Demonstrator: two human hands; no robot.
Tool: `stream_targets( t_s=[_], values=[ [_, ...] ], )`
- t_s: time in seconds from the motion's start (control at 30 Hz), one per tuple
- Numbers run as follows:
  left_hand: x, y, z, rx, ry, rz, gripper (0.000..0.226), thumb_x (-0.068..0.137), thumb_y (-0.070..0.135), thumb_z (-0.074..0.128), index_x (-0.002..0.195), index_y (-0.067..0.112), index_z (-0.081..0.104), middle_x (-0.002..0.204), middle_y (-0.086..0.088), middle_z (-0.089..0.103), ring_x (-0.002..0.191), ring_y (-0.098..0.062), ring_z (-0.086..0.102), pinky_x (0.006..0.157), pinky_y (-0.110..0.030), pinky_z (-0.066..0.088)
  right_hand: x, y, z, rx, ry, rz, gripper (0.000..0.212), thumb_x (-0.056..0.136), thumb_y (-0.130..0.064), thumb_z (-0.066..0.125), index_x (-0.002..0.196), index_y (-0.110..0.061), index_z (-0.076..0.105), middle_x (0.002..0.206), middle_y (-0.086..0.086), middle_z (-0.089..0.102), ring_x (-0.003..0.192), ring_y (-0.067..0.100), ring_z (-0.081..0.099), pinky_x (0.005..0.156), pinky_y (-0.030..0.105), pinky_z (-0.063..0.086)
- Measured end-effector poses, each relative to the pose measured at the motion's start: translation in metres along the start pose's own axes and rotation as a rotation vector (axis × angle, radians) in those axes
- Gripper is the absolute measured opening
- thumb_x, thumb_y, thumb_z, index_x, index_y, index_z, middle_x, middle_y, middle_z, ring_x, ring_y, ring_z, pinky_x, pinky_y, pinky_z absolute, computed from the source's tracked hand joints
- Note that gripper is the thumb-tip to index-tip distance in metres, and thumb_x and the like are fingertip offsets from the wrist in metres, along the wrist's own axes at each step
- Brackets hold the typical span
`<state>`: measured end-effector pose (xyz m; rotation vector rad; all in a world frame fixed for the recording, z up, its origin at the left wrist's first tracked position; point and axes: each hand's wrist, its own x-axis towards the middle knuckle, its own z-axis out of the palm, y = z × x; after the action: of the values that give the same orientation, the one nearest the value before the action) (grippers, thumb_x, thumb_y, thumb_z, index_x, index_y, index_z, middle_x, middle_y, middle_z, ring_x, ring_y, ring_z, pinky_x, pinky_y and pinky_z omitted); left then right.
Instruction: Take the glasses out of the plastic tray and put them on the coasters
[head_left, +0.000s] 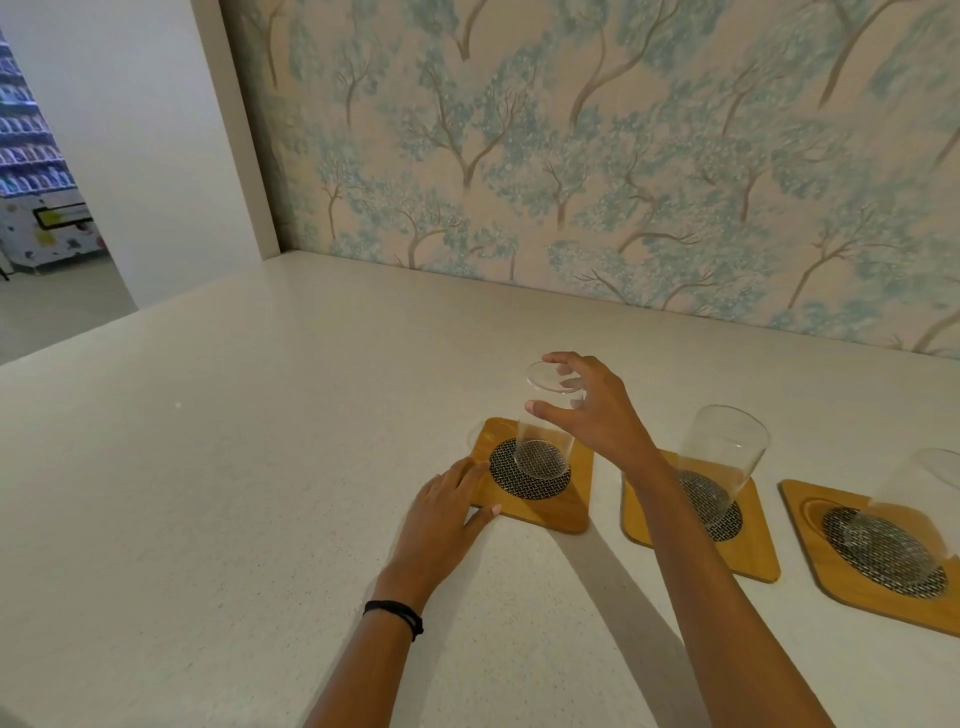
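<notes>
Pale speckled table (260, 493) runs right up to the wall. Directly on it: three wooden coasters in a row, left coaster (540, 512), middle coaster (753, 561), right coaster (831, 587), near each other but apart.

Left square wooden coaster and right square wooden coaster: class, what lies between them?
In the head view, a middle square wooden coaster carrying a clear glass, crossed by the right forearm.

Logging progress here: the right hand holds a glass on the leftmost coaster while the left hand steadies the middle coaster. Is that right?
Not quite. In the head view the right hand does hold the glass on the leftmost coaster, but the left hand steadies that same coaster, not the middle coaster.
</notes>
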<state>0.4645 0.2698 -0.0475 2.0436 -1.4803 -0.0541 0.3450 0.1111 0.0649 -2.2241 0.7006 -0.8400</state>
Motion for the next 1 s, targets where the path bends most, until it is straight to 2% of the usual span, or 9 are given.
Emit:
stream_targets(
  t_s=[0.63,0.77,0.93,1.0],
  values=[
    [0.001,0.001,-0.001,0.023,-0.025,0.001,0.054,0.093,0.041,0.047,0.14,0.019,0.033,0.148,-0.002,0.036,0.13,-0.018,0.039,0.108,-0.034,0.03,-0.006,-0.001,0.014,0.017,-0.083,-0.001,0.059,0.071,-0.03,0.077,0.123,-0.022,0.052,0.123,0.007,0.051,0.1,0.014,0.05,0.082,0.026,0.043],
    [0.001,0.002,-0.002,0.027,-0.022,-0.006,0.054,0.093,0.042,0.047,0.14,0.019,0.034,0.147,-0.002,0.037,0.13,-0.019,0.04,0.107,-0.034,0.031,-0.007,-0.002,0.015,0.036,-0.098,-0.003,0.059,0.072,-0.029,0.076,0.125,-0.022,0.051,0.127,0.009,0.049,0.104,0.013,0.048,0.086,0.024,0.039],
    [-0.001,0.006,-0.005,0.012,-0.044,-0.01,0.052,0.093,0.041,0.047,0.139,0.019,0.035,0.147,-0.002,0.037,0.13,-0.018,0.039,0.107,-0.032,0.029,-0.01,-0.005,0.012,0.051,-0.179,0.014,0.058,0.076,-0.029,0.072,0.128,-0.024,0.047,0.133,0.008,0.043,0.122,0.019,0.044,0.098,0.029,0.037],
    [-0.002,0.01,-0.009,-0.023,-0.028,0.004,0.049,0.094,0.04,0.045,0.137,0.02,0.037,0.144,-0.001,0.041,0.128,-0.017,0.041,0.105,-0.03,0.03,-0.012,-0.006,0.009,0.017,-0.199,-0.013,0.057,0.078,-0.032,0.07,0.129,-0.025,0.045,0.134,0.006,0.041,0.125,0.018,0.041,0.099,0.026,0.033]
  ],
)
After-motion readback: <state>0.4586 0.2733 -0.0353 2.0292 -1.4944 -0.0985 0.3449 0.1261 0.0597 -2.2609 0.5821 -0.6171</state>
